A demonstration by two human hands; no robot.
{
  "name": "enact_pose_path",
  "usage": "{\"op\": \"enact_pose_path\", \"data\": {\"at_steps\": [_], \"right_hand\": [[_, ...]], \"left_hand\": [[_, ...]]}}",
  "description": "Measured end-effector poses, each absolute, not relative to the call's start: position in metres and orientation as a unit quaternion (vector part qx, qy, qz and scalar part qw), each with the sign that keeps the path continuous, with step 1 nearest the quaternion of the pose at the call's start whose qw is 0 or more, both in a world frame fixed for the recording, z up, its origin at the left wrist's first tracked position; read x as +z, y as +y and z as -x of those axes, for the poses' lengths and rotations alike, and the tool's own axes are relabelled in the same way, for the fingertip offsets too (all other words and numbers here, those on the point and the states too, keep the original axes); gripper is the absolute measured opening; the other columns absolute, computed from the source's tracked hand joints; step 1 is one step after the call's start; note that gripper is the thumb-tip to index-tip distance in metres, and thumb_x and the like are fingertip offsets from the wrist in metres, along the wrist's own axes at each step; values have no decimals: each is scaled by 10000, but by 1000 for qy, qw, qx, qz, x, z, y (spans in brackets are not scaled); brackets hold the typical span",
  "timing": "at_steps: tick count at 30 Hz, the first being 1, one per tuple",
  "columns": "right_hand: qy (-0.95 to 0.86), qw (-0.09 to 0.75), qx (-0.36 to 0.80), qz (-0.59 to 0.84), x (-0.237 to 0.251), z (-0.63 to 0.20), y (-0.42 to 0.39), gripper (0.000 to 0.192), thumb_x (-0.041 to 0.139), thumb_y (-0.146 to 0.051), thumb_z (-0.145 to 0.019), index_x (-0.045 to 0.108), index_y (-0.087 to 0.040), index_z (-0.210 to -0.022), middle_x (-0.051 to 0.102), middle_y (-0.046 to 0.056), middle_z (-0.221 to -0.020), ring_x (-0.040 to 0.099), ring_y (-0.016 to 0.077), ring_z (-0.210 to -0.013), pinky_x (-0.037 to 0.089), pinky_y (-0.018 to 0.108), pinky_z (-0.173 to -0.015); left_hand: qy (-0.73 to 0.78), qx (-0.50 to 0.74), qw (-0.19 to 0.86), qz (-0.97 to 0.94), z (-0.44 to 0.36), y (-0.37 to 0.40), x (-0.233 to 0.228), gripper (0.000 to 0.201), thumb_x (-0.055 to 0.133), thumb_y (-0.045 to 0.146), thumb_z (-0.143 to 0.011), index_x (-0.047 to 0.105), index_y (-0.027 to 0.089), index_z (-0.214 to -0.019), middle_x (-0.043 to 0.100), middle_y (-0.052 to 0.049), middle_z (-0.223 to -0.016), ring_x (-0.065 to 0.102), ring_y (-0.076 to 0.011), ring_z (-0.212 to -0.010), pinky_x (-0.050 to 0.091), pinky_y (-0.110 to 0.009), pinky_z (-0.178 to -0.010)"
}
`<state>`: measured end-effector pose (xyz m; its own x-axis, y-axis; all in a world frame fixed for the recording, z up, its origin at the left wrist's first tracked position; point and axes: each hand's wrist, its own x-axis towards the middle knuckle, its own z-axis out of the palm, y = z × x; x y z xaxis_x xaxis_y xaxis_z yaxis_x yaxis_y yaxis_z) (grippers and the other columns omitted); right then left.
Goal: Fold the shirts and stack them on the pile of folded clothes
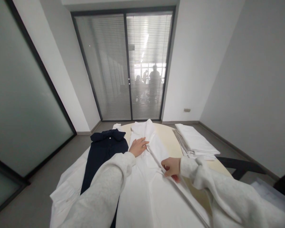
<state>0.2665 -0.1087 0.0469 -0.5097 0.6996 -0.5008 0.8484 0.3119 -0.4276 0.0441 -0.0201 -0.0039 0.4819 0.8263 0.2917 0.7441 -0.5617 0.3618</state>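
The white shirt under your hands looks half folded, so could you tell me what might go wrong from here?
The left hand only rests flat on the white shirt, so the fold pinched by the right hand may pull it askew. The shirt's right edge lies near the table rim and could slide off. The dark shirt lies close alongside and might get caught.

Backlit by window [125, 66], edges warped.

White shirt [144, 186] flat on table, right edge folded inward
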Motion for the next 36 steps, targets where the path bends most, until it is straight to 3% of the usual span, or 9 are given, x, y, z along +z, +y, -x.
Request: {"op": "enact_pose_path", "data": {"at_steps": [4, 9, 14, 18, 20, 23, 26, 30, 36], "right_hand": [[789, 89, -400, -457, 31, -251, -119, 68, 518, -186, -711, 452, -195, -700, 541, -71, -431, 551, 111, -442, 423, 216, -536], [734, 17, -516, -442, 29, -247, -116, 80, 456, -272, -765, 432, -201, -735, 557, -69, -472, 512, 103, -379, 361, 194, -401], [790, 104, -291, -530, 43, -261, -137, 399, 571, -539, -683, 473, -183, -529, 566, 23, -472, 558, 144, -484, 398, 242, -488], [834, 106, -130, -526, 48, -263, -155, 295, 583, -410, -685, 502, -178, -523, 655, 105, -683, 610, 212, -678, 398, 277, -551], [849, 88, -184, -488, 53, -259, -153, 256, 530, -328, -727, 474, -177, -528, 640, 70, -606, 593, 165, -611, 392, 249, -538], [797, 47, -398, -451, 59, -248, -142, 306, 435, -368, -808, 417, -186, -562, 527, -25, -398, 458, 78, -367, 340, 196, -424], [712, 53, -560, -420, 57, -232, -136, 376, 442, -469, -808, 376, -188, -567, 536, -35, -402, 453, 68, -312, 279, 180, -340], [672, 115, -610, -405, 44, -216, -140, 451, 485, -510, -774, 403, -162, -499, 576, 5, -445, 554, 87, -376, 340, 170, -344], [669, 46, -622, -405, 37, -211, -147, 460, 524, -535, -748, 436, -148, -515, 587, -5, -461, 551, 79, -361, 353, 161, -333]], "left_hand": [[398, 323, 138, -847, -43, -18, -3, 325, 469, 107, -761, 633, 245, -1004, 450, -19, -1305, 381, -164, -1209, 278, -322, -1039], [423, 368, 182, -808, -42, -12, -7, 263, 481, 71, -705, 671, 199, -835, 551, -37, -978, 519, -147, -944, 411, -264, -854], [441, 341, 182, -810, -42, -9, -11, 253, 488, 89, -710, 673, 197, -845, 515, 6, -738, 503, -116, -715, 405, -233, -718], [442, 338, 179, -812, -43, -11, -9, 257, 475, 90, -714, 672, 198, -839, 526, 2, -747, 504, -119, -721, 394, -226, -709], [444, 337, 180, -810, -44, -12, -8, 258, 472, 94, -715, 673, 197, -840, 533, 0, -749, 508, -120, -718, 395, -228, -710], [455, 337, 188, -802, -44, -13, -7, 251, 477, 101, -712, 676, 195, -834, 546, -1, -747, 511, -121, -715, 399, -230, -712], [464, 354, 203, -787, -43, -10, -9, 240, 483, 102, -704, 675, 182, -824, 573, -2, -761, 513, -117, -712, 400, -225, -701], [479, 390, 231, -752, -41, -6, -13, 193, 499, 126, -708, 651, 165, -820, 587, 15, -712, 514, -105, -668, 397, -207, -649], [502, 408, 229, -727, -41, -5, -14, 188, 482, 120, -714, 640, 172, -801, 593, 35, -647, 531, -102, -636, 405, -205, -632]]}}
